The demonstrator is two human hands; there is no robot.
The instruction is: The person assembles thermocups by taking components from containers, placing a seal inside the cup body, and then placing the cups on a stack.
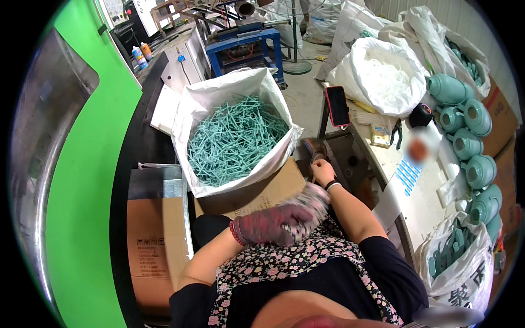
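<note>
Countless green sticks (pixel 238 139), crossing every way, filled the sack (pixel 232 86) beyond the gloved left hand (pixel 265 225) on its near side and the bare right hand (pixel 322 171) just off its near-right edge, grips I couldn't read remotely.

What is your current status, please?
Left hand gloved, grip unclear. Right hand bare, grip unclear. White sack holds green sticks. Cardboard between sack and left hand.

Sack (pixel 281 146) ahead, table (pixel 429 210) right, gap between
</note>
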